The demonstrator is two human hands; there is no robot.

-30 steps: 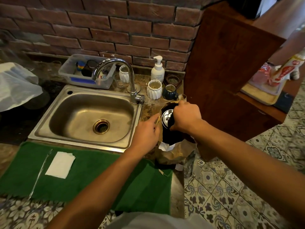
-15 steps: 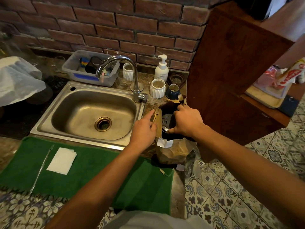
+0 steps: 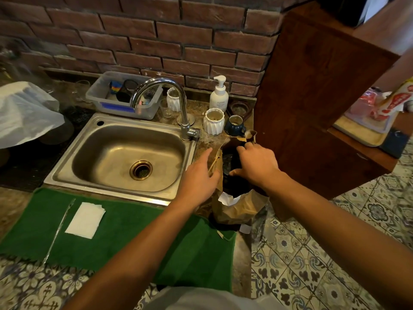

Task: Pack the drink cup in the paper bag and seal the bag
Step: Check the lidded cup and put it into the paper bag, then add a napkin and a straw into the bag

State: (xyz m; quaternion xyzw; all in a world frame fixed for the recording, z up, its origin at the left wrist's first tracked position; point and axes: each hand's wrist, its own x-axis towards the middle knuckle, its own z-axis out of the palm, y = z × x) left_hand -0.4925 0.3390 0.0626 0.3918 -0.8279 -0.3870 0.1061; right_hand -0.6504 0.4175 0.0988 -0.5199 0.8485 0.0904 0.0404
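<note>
A brown paper bag (image 3: 242,208) stands open on the counter's right end, beside the sink. The dark drink cup (image 3: 228,158) sits deep inside it, with only part of its lid showing. My right hand (image 3: 256,166) arches over the bag's mouth, its fingers and thumb curled down around the cup. My left hand (image 3: 197,177) pinches the bag's left rim and its string handle with the thumb, while the index finger points away. A white slip (image 3: 228,199) pokes out of the bag's near edge.
A steel sink (image 3: 125,151) with a tap (image 3: 178,101) lies to the left. A green mat (image 3: 138,238) holds a white napkin (image 3: 86,220) and a wrapped straw (image 3: 59,229). A white ribbed cup (image 3: 214,121), a blue mug (image 3: 234,127) and a soap bottle (image 3: 219,95) stand behind the bag. A wooden cabinet (image 3: 312,97) rises on the right.
My right hand has lowered the cup from the bag's mouth down into the bag. My left hand has kept hold of the bag's left rim, and its index finger has stretched out.
</note>
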